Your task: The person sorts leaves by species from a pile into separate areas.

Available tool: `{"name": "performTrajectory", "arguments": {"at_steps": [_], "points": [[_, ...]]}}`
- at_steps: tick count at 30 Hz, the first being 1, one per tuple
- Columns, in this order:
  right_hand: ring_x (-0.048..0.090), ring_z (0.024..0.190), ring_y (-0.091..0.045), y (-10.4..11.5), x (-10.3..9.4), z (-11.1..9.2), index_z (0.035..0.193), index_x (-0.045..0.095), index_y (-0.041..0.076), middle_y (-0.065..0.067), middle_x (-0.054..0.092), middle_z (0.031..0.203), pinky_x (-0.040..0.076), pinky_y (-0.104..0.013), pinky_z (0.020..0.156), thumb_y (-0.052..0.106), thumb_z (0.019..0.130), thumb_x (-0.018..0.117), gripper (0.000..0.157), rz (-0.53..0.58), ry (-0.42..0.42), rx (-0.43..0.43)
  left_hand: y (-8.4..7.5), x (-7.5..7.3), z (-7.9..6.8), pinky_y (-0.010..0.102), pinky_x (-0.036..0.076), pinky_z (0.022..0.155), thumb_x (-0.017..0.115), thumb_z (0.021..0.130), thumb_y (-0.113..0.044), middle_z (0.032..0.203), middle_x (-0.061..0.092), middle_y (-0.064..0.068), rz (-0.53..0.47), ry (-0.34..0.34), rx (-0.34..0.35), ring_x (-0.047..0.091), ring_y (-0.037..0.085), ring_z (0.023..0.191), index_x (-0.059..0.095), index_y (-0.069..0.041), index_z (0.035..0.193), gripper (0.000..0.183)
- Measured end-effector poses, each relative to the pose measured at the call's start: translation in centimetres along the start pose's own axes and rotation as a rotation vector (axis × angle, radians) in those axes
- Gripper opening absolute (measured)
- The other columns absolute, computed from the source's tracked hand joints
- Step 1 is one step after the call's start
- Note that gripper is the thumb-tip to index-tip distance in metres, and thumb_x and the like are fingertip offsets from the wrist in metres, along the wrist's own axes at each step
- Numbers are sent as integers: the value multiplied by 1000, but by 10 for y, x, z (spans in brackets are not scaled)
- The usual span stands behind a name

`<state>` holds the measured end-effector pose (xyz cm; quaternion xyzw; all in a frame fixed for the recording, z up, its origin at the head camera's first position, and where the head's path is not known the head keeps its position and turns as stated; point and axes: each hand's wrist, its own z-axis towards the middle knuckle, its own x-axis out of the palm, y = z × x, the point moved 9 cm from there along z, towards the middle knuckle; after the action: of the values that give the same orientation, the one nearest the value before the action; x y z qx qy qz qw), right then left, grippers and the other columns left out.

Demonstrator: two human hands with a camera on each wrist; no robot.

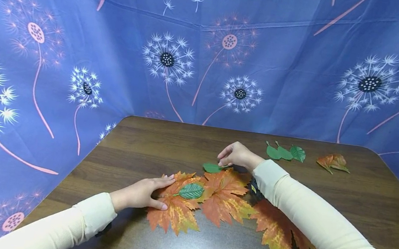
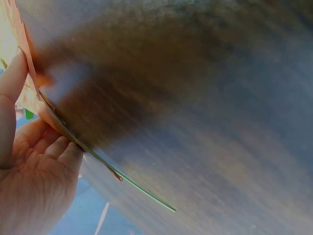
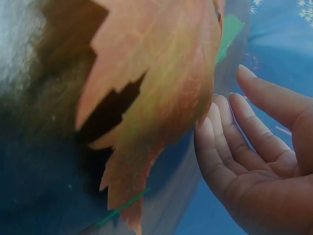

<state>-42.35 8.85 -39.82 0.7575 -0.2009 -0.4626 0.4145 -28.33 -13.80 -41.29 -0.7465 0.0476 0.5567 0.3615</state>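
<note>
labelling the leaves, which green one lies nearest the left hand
The green leaf on the leftmost orange leaf, beside the left hand; of the others, one is by the right hand, three lie farther back.

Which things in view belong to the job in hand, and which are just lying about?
Apparently in the job:
left orange leaf, left hand on it
veined green leaf on that leaf
middle orange leaf
plain green leaf behind it, by the right hand
right orange leaf, partly hidden

Seemingly lying about:
three green leaves, back right
brownish leaves, farther right
</note>
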Motion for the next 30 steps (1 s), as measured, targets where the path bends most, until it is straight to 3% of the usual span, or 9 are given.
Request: {"name": "performTrajectory", "arguments": {"at_steps": [16, 22, 30], "points": [[63, 72, -16, 3, 9, 7, 101, 72, -1, -8, 69, 84, 53, -28, 67, 0, 84, 72, 17, -187, -30, 15, -3, -1, 0, 57, 28, 112, 73, 84, -36, 156, 30, 17, 4, -4, 2, 29, 38, 143, 35, -4, 150, 82], [58, 68, -14, 0, 9, 8, 97, 73, 1, -4, 63, 78, 52, -28, 64, -1, 79, 76, 18, -204, -49, 20, -2, 0, 1, 57, 28, 113, 73, 84, -36, 156, 31, 17, 5, -2, -2, 29, 38, 143, 36, -4, 150, 83], [68, 75, -16, 2, 7, 9, 97, 75, 1, -10, 73, 91, 58, -32, 72, 3, 79, 78, 18, -221, -53, 34, 0, 1, 0, 57, 28, 112, 73, 84, -37, 157, 30, 16, -2, -3, -9, 29, 38, 144, 35, -5, 150, 83]]}}
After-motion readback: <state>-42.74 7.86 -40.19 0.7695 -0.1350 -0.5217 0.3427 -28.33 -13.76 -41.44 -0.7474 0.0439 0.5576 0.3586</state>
